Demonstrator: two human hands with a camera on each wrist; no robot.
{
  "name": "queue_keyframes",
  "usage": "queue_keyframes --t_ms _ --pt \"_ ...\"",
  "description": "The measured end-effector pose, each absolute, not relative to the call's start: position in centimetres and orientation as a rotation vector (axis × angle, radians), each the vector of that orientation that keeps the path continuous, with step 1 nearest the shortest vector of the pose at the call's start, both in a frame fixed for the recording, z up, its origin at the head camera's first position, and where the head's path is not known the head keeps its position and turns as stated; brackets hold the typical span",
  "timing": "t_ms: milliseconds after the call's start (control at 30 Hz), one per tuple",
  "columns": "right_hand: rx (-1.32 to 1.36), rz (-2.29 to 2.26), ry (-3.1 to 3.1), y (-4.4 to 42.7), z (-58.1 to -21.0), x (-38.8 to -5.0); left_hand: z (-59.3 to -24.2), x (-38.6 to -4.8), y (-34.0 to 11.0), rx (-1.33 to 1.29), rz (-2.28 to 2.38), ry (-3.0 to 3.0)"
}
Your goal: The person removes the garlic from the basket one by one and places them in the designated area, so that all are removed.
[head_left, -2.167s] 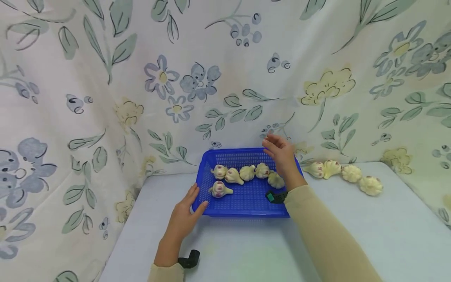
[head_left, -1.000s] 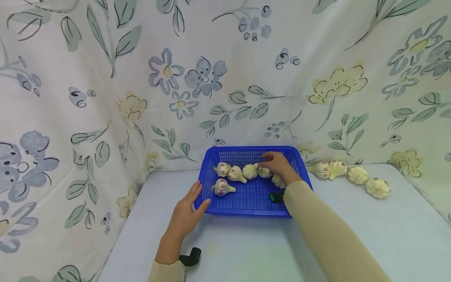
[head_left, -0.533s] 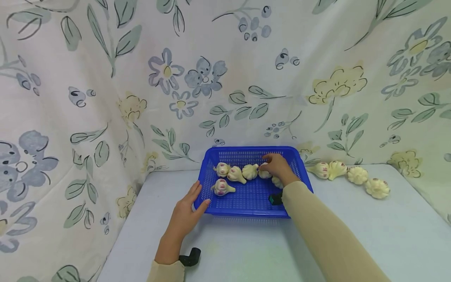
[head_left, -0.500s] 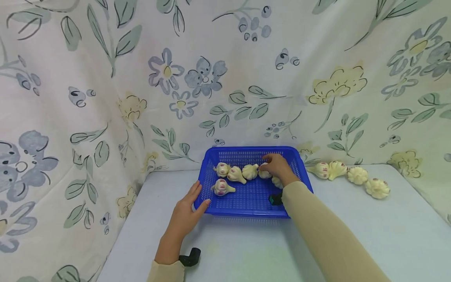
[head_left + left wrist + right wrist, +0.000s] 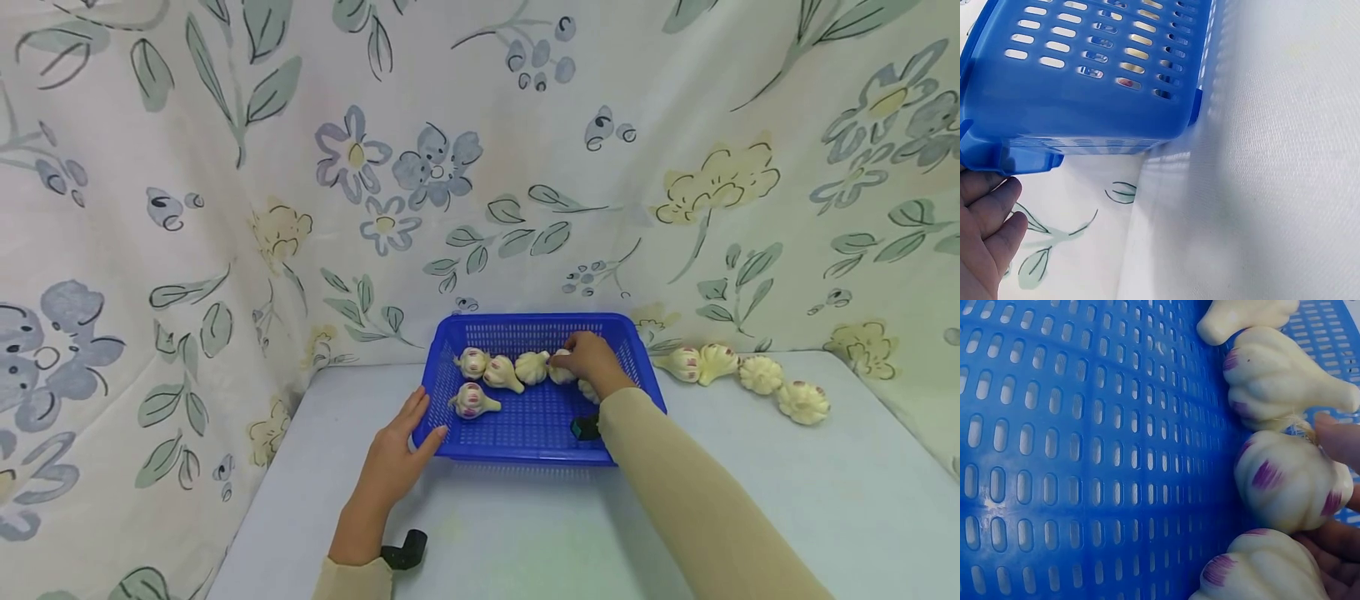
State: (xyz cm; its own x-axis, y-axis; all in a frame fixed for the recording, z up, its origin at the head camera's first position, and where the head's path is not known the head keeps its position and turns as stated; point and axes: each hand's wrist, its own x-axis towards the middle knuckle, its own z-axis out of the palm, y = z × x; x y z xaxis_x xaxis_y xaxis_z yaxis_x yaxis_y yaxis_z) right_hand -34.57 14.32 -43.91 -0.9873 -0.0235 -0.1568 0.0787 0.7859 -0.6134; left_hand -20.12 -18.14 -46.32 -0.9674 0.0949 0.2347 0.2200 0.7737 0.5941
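My right hand [image 5: 592, 360] reaches into a blue plastic basket [image 5: 525, 455], gripping a garlic bulb [image 5: 1288, 481] with purple streaks between thumb and fingers. That bulb sits at the right of a back row, beside another garlic bulb [image 5: 532, 367] on its left. Partly covered by my wrist is a further bulb [image 5: 587, 392] nearer the right wall. My left hand [image 5: 393, 450] rests against the basket's front left corner, thumb and fingers spread. In the left wrist view its fingers [image 5: 997, 209] lie fairly straight at the basket's rim.
Another garlic bulb [image 5: 474, 401] lies apart, towards the front left of the basket. Several bulbs, one of them a pale garlic bulb [image 5: 803, 402], lie on the white table [image 5: 510, 542] to the right. Behind hangs a floral cloth [image 5: 480, 150].
My right hand has come down from above the basket's back right part onto the garlic bulb and now grips it. The left hand keeps its place at the corner.
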Motion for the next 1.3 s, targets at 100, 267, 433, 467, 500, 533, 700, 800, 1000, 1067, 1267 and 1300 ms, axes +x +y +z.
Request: queue_keyframes --t_ms 100,267,433,467,500,533,700,800,1000,1067,1267,1300 --pt "0.038 -0.977 2.814 14.30 -44.03 -34.70 -46.32 -20.09 -18.11 -0.248 -0.961 -2.774" --pt "0.017 -0.973 2.800 14.30 -44.04 -34.81 -46.32 -20.05 -18.15 -0.257 -0.964 -2.767" --pt "-0.010 -0.948 2.795 14.37 -43.99 -34.83 -46.44 -20.15 -18.17 -0.266 -0.962 -2.765" --pt "-0.014 -0.935 2.793 14.37 -43.98 -34.82 -46.46 -20.18 -18.17 -0.269 -0.960 -2.762" --pt "-0.015 -0.927 2.790 14.37 -43.98 -34.82 -46.49 -20.21 -18.17 -0.272 -0.959 -2.761" --pt "-0.019 -0.915 2.787 14.39 -43.98 -34.80 -46.50 -20.21 -18.17 -0.273 -0.959 -2.760" --pt "-0.029 -0.881 2.769 14.27 -44.00 -34.67 -46.58 -20.19 -18.18 -0.263 -0.969 -2.754" --pt "-0.038 -0.867 2.762 14.20 -44.00 -34.50 -46.68 -20.18 -18.24 -0.269 -0.962 -2.753" --pt "-0.051 -0.825 2.731 14.07 -43.93 -34.18 -46.81 -20.12 -18.41 -0.277 -0.971 -2.765" --pt "-0.052 -0.819 2.729 14.08 -43.95 -34.17 -46.77 -20.12 -18.40 -0.277 -0.976 -2.769" --pt "-0.058 -0.806 2.721 14.12 -44.08 -34.35 -46.58 -20.19 -18.34 -0.273 -0.965 -2.769" --pt "-0.058 -0.802 2.718 14.08 -43.99 -34.30 -46.57 -20.19 -18.35 -0.272 -0.966 -2.767"
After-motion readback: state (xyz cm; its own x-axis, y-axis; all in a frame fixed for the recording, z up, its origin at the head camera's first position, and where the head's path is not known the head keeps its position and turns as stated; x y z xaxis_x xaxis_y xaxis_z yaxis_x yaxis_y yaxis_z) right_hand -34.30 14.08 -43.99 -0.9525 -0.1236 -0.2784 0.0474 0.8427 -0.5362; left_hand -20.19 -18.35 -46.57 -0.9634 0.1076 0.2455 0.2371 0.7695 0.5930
